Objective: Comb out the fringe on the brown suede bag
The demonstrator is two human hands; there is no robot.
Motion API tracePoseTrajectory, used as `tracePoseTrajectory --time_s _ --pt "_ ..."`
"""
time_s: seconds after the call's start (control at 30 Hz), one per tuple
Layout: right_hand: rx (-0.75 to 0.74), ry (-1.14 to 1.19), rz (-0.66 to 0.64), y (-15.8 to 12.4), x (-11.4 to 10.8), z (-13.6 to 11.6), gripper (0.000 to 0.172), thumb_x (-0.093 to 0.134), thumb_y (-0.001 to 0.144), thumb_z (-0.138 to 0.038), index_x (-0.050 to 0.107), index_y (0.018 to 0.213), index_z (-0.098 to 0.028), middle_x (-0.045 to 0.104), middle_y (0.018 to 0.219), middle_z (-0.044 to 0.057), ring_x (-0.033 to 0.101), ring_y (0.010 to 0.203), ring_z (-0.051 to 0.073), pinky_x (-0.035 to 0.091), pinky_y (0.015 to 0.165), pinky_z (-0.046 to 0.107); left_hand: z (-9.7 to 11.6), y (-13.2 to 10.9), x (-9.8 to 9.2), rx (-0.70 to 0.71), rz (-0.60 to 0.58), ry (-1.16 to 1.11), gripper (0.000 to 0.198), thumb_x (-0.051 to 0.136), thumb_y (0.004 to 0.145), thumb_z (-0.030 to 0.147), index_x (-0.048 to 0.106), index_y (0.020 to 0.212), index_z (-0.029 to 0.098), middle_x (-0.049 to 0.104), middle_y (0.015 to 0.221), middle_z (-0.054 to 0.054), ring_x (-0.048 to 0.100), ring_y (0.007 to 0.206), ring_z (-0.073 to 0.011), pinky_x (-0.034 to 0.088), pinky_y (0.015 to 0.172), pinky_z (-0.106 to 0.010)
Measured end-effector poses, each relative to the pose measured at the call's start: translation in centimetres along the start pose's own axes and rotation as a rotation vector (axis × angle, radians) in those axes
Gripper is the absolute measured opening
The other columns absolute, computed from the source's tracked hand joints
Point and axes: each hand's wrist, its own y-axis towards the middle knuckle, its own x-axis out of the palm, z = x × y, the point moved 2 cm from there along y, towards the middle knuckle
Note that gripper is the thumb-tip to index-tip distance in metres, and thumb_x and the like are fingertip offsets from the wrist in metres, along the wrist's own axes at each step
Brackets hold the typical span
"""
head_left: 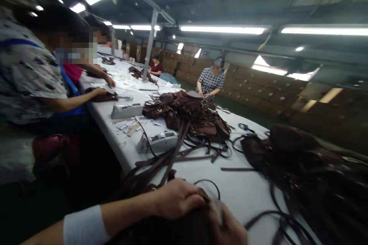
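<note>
A dark brown bag with straps is in front of me at the bottom of the view, mostly in shadow. My left hand grips its upper edge, with thumb and fingers closed on the material. Close beside it, my right hand is blurred and curled against the same bag; some of its fingers are hidden. Long brown straps run from near the bag toward a heap of brown bags on the white table.
Two grey tape dispensers and paper scraps lie left of the heap. Another pile of brown bags covers the right side. A metal post rises from the table. Co-workers sit left and across; cartons line the far wall.
</note>
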Motion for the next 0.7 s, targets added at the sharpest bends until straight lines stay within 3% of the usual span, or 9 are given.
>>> tracePoseTrajectory --time_s 0.13,0.23,0.33,0.43,0.53,0.6,0.7 --pt "0.074 -0.142 -0.178 -1.2 -0.1 -0.3 0.055 0.027 0.093 -0.059 0.053 0.119 -0.018 0.067 0.071 0.004 0.064 0.064 0.024 0.046 0.059 0.031 -4.3 -0.4 1.1 -0.079 -0.009 -0.099 0.039 0.036 0.094 0.042 0.053 0.070 0.017 0.054 0.064 0.002 0.048 0.062 -0.0136 0.034 0.058 -0.024" --pt "0.072 -0.297 -0.157 -1.8 -2.5 -0.9 0.049 0.019 0.097 -0.052 0.052 0.116 -0.020 0.064 0.066 0.001 0.062 0.060 0.023 0.040 0.055 0.029 -6.0 0.0 1.6 -0.099 -0.005 -0.111 0.038 0.038 0.093 0.043 0.051 0.069 0.017 0.053 0.067 0.001 0.048 0.067 -0.0154 0.032 0.063 -0.027" --pt "-0.054 -0.311 -0.113 -1.8 -5.6 -2.9 0.035 0.029 0.098 -0.043 0.054 0.109 -0.021 0.065 0.072 0.002 0.062 0.063 0.020 0.040 0.056 0.027 -5.4 0.6 1.6 -0.108 -0.025 -0.121 0.042 0.039 0.092 0.049 0.051 0.067 0.017 0.052 0.064 0.002 0.047 0.063 -0.0149 0.030 0.059 -0.026" --pt "-0.342 -0.339 -0.108 -1.3 -7.4 -5.4 0.025 0.040 0.097 -0.032 0.055 0.112 -0.020 0.068 0.086 0.005 0.062 0.074 0.018 0.042 0.065 0.027 -4.3 1.6 1.5 -0.112 -0.056 -0.139 0.046 0.046 0.086 0.058 0.056 0.067 0.017 0.047 0.059 0.004 0.043 0.057 -0.0129 0.027 0.052 -0.025" --pt "-0.562 -0.590 -0.170 -0.7 -6.9 -6.5 0.034 0.042 0.094 -0.018 0.054 0.126 -0.023 0.067 0.079 0.004 0.060 0.070 0.019 0.038 0.063 0.028 -3.8 2.4 1.2 -0.098 -0.064 -0.170 0.049 0.044 0.087 0.059 0.053 0.063 0.017 0.040 0.056 0.006 0.037 0.054 -0.0110 0.026 0.049 -0.024" --pt "-0.588 -0.764 -0.242 -0.7 -5.8 -6.4 0.047 0.046 0.087 -0.009 0.053 0.130 -0.027 0.065 0.069 0.002 0.058 0.062 0.019 0.034 0.057 0.029 -3.8 2.6 1.2 -0.099 -0.045 -0.179 0.049 0.043 0.088 0.057 0.049 0.060 0.017 0.036 0.055 0.006 0.035 0.053 -0.0103 0.024 0.048 -0.023" --pt "-0.549 -0.842 -0.346 -1.9 -4.2 -6.0 0.058 0.052 0.076 -0.005 0.055 0.129 -0.029 0.065 0.067 0.001 0.059 0.060 0.020 0.033 0.054 0.029 -3.8 2.7 1.3 -0.120 0.007 -0.164 0.047 0.047 0.086 0.055 0.046 0.057 0.017 0.033 0.052 0.006 0.033 0.051 -0.0100 0.021 0.046 -0.024"
